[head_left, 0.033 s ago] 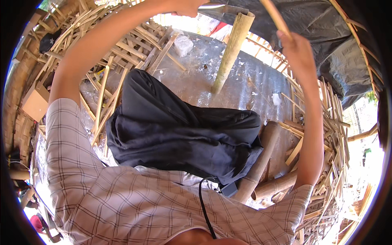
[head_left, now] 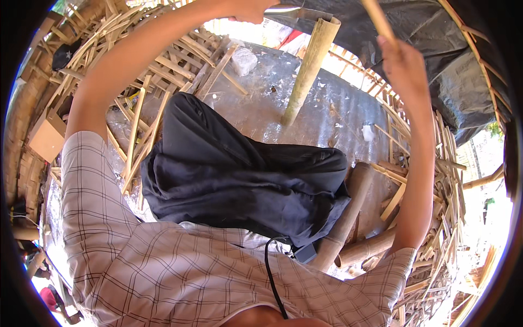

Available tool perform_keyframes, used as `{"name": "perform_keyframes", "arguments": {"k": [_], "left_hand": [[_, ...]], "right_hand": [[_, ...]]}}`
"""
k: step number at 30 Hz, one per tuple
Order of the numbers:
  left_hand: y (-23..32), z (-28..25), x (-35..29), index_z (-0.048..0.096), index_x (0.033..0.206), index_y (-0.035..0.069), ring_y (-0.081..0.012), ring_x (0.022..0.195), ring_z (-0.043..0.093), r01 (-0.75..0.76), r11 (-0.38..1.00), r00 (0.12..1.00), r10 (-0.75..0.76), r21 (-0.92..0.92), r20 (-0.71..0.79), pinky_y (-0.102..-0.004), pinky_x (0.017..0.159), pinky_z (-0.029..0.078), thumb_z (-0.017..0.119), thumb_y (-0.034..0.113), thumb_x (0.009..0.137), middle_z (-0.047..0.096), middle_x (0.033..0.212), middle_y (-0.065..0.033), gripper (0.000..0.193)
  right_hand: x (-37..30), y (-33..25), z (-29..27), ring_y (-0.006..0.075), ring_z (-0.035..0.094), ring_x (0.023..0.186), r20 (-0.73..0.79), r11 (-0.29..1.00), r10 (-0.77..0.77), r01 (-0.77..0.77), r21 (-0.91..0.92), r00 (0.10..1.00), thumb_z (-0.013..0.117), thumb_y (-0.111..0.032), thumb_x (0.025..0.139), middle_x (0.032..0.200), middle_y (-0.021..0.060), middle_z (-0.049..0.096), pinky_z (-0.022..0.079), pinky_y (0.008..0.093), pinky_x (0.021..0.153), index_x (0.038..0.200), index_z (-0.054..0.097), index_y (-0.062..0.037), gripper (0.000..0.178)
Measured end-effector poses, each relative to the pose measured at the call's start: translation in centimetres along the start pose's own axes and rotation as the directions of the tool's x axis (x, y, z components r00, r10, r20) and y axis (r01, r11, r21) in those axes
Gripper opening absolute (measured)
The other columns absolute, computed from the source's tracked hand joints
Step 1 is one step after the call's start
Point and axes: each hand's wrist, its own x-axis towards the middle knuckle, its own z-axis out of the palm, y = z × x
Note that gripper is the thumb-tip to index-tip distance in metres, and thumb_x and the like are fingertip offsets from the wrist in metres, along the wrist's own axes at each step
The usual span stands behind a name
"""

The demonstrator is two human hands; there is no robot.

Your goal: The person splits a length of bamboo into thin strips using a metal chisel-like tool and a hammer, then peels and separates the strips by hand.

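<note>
Nothing much has moved since the earlier frame, which was taken at the same instant: both our arms sit as they did, raised toward the top of the picture.

Our left hand (head_left: pixel 248 10), at the top centre, is closed around the handle of a metal blade (head_left: pixel 289 11), whose flat lies across the upper end of the bamboo pole (head_left: pixel 308 68). Our right hand (head_left: pixel 402 62), at the upper right, is clamped on a thin wooden stick (head_left: pixel 377 19) that runs up out of frame.

We see the pole standing tilted, its foot on the grey slab (head_left: pixel 327 117) at centre and its open top just under the blade. With nothing changed, we judge that the blade is set on the pole's end and the stick is lifted beside it.

Our dark trousers (head_left: pixel 239 174) fill the middle of the frame, with the checked shirt (head_left: pixel 180 272) below. Split bamboo strips (head_left: pixel 163 65) lie heaped at the upper left, and thicker bamboo lengths (head_left: pixel 348 212) lie at the lower right.
</note>
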Motion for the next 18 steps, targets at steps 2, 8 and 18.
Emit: {"name": "perform_keyframes", "arguments": {"k": [2, 8, 18], "left_hand": [[-1.1, 0.6, 0.1, 0.062, 0.103, -0.002, -0.0289, 0.06, 0.066, 0.002, 1.0, 1.0, -0.002, -0.019, 0.016, -0.0453, 0.05, 0.048, 0.055, 0.005, 0.077, 0.067, 0.073, -0.0195, 0.027], [0.5, 0.9, 0.9, 0.064, 0.104, -0.001, -0.0336, 0.07, 0.07, -0.162, 0.987, 0.985, 0.162, -0.001, -0.055, -0.0475, 0.058, 0.051, 0.057, 0.007, 0.08, 0.069, 0.08, -0.022, 0.026], [1.9, 0.7, 0.0, 0.065, 0.105, 0.001, -0.036, 0.081, 0.071, -0.22, 0.972, 0.964, 0.23, 0.086, -0.13, -0.0475, 0.069, 0.053, 0.06, 0.01, 0.08, 0.07, 0.086, -0.0244, 0.028]], "right_hand": [[0.8, -2.6, -1.4, 0.0087, 0.043, 0.05, -0.067, 0.991, 0.033, -0.024, 0.132, 0.997, 0.061, -0.04, 0.102, 0.059, -0.0007, 0.049, 0.034, 0.0299, 0.046, 0.076, 0.057, -0.0016, 0.046], [0.7, -0.5, 0.1, 0.0041, 0.036, 0.047, -0.137, 0.957, 0.089, -0.047, 0.287, 0.987, 0.059, -0.038, 0.104, 0.06, -0.0055, 0.042, 0.028, 0.025, 0.041, 0.078, 0.051, -0.0088, 0.039], [-4.2, -2.9, -2.9, 0.0016, 0.036, 0.048, 0.031, 0.922, 0.28, -0.278, 0.27, 0.959, 0.063, -0.039, 0.102, 0.06, -0.0064, 0.043, 0.023, 0.021, 0.041, 0.077, 0.054, -0.0113, 0.038]]}}
